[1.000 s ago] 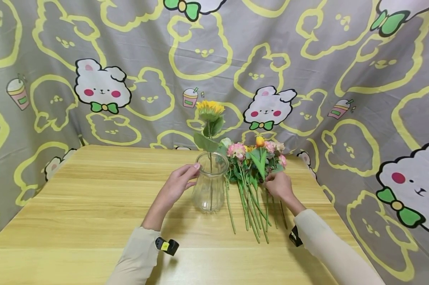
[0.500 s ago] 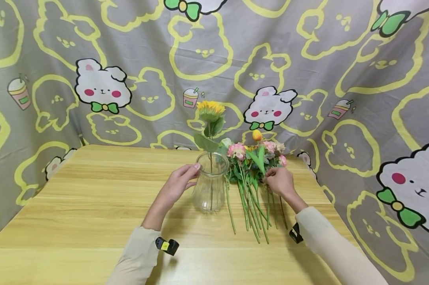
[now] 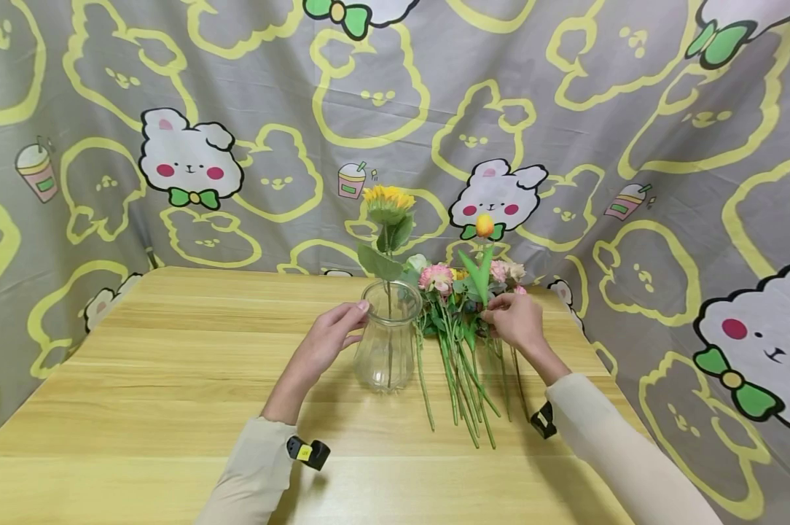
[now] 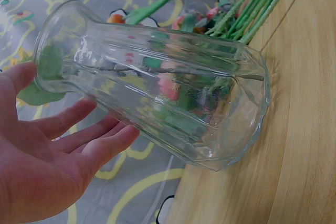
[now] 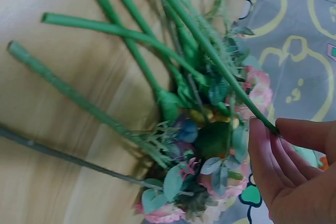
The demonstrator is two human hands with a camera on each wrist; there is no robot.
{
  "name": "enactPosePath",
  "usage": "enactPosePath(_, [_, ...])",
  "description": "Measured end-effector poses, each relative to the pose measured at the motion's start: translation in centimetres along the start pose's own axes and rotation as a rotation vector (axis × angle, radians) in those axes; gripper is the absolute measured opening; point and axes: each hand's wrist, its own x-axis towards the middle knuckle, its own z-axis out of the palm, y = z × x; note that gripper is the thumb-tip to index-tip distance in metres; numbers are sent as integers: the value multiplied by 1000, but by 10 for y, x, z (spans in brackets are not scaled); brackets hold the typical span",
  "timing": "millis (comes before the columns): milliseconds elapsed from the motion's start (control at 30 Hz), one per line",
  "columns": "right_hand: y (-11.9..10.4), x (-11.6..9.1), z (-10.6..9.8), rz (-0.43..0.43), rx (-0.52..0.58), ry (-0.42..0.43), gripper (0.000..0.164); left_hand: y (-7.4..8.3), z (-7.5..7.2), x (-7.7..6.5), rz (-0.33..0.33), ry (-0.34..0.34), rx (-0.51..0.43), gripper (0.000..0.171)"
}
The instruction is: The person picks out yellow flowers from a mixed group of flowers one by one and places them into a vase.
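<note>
Upright on the table stands a clear glass vase, holding one sunflower whose stem reaches down inside. My left hand touches the vase at its left, thumb by the rim; the left wrist view shows its fingers loosely extended along the glass. Between thumb and fingers, my right hand pinches the stem of an orange-yellow tulip, whose bloom stands above the other flowers. In the right wrist view the tulip's green stem runs from the fingertips across the pile.
Right of the vase lies a pile of flowers, with pink blooms toward the back and green stems pointing to the front. They rest on a wooden table. A patterned grey curtain hangs behind and at both sides.
The tulip has risen out of the pile, its bloom now higher than before. My right hand has moved slightly up with it. The left hand and vase have stayed put.
</note>
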Motion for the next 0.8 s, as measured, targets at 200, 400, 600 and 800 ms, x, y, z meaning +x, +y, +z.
enactPosePath(200, [-9,3,-8,25,128,-23,22,0,0,0,-2,0,-2,64])
enactPosePath(400, [-19,4,-15,65,314,-49,27,0,0,0,-2,1,-3,64])
enactPosePath(600, [-28,4,-17,78,393,-44,29,1,1,0,-3,7,-2,64])
enactPosePath(800, [-38,4,-22,71,384,-16,29,1,1,-1,-5,6,-2,64])
